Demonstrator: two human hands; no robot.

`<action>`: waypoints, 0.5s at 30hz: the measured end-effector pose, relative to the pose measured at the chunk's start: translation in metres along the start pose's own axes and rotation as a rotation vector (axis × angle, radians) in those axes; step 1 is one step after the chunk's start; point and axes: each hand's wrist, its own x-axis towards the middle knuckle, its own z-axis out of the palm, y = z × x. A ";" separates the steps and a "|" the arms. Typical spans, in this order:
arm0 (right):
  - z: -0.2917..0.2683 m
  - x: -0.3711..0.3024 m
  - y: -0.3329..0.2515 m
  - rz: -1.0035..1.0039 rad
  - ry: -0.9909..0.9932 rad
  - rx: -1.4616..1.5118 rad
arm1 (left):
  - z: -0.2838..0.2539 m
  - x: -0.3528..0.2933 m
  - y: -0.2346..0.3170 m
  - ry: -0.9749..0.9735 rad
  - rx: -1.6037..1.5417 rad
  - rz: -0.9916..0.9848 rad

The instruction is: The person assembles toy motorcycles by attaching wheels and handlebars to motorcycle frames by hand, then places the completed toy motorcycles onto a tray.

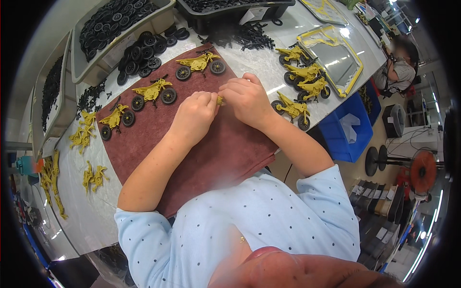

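My left hand and my right hand meet above a dark red cloth. Both are closed, fingertips pinched together around a small yellow plastic part. Only a bit of it shows; my fingers cover the rest, so its shape is unclear. Along the cloth's far edge lie three yellow toy motorcycle bodies with black wheels and handlebars: one at the left, one in the middle and one nearest the top. My hands are apart from these.
Loose black wheels lie beside a grey bin of wheels. A black tray and a pile of small black parts are beyond. Yellow bodies lie left; wheeled motorcycles right. A blue bin and another person are further right.
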 end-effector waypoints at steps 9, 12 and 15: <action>-0.015 -0.012 -0.009 0.429 0.335 0.767 | -0.020 0.012 -0.003 0.350 0.095 0.208; -0.036 -0.020 -0.011 0.769 0.115 1.307 | -0.027 0.013 0.009 0.395 0.087 0.265; -0.048 -0.017 -0.014 0.880 0.003 1.413 | -0.025 0.013 0.010 0.337 0.108 0.357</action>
